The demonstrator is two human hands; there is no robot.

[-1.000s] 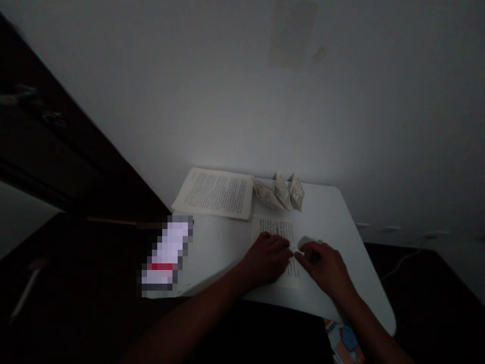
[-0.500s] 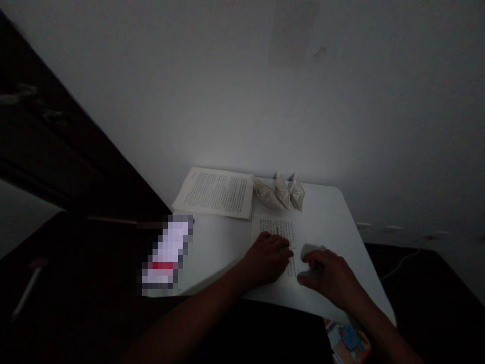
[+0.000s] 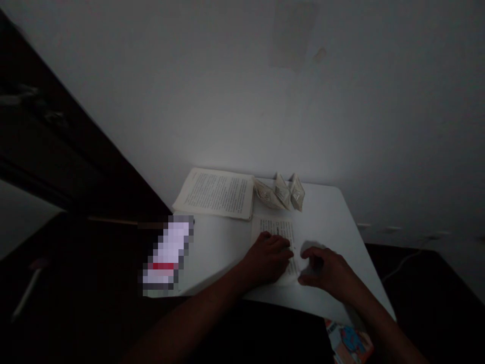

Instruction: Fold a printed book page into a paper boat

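Note:
A printed sheet of paper [image 3: 276, 225] lies on the white table, partly covered by my left hand [image 3: 268, 258]. That hand rests palm down on the sheet, its fingers stretched toward the right edge. Just right of the sheet is my right hand [image 3: 322, 268], thumb and fingers apart in a C shape, with nothing visible between them. Beyond the sheet stand three folded paper boats [image 3: 282, 192], side by side and close together. A stack of printed pages [image 3: 217, 192] lies to their left.
A phone [image 3: 168, 253], blurred by pixels, lies at the left edge of the white table [image 3: 326, 212]. Behind is a bare wall [image 3: 227, 101]; at left, a dark door [image 3: 56, 131]. A colourful printed item [image 3: 350, 341] shows below the table's front edge.
Almost nothing has moved. My right hand has shifted very slightly, with its thumb and fingers still apart. My left hand stays on the sheet.

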